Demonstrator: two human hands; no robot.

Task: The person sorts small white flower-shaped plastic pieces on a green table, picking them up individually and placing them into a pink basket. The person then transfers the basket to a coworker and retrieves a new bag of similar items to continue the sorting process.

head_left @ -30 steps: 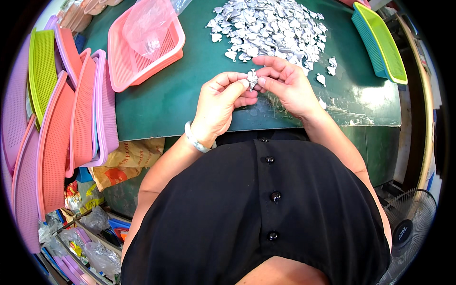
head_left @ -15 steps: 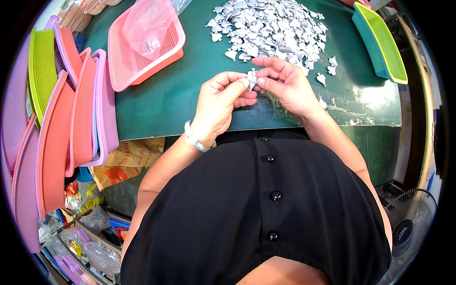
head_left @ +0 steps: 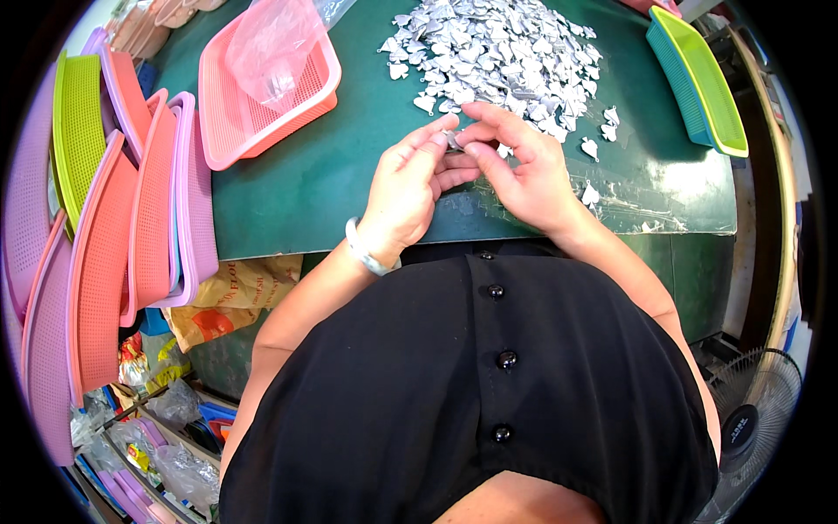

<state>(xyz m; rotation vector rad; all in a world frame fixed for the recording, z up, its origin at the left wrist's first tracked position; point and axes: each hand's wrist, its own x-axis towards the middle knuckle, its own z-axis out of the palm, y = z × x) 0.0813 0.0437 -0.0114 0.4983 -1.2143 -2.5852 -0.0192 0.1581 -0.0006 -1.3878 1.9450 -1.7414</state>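
A small silvery metal charm [head_left: 452, 140] is pinched at the fingertips of my left hand [head_left: 397, 192], tilted and mostly covered by fingers. Against the same charm, the curled fingertips and thumb of my right hand [head_left: 531, 175] close in from the other side. Both hands are held above the near part of the green table [head_left: 297, 205]. Just beyond them spreads a large heap of similar silvery charms [head_left: 497, 61], leaf- or spade-shaped with a small loop. A few loose charms [head_left: 590, 148] lie to the right of the heap.
A pink basket [head_left: 218, 131] with a clear plastic bag [head_left: 275, 61] stands at the back left. Stacked colored baskets [head_left: 105, 262] crowd the left side. A green-and-teal basket [head_left: 698, 87] sits at the right edge. A fan [head_left: 746, 428] stands at the lower right.
The charm, earlier seen face-on between both hands, is now tilted and more covered. My right fingers have curled over it, and both hands have shifted slightly.
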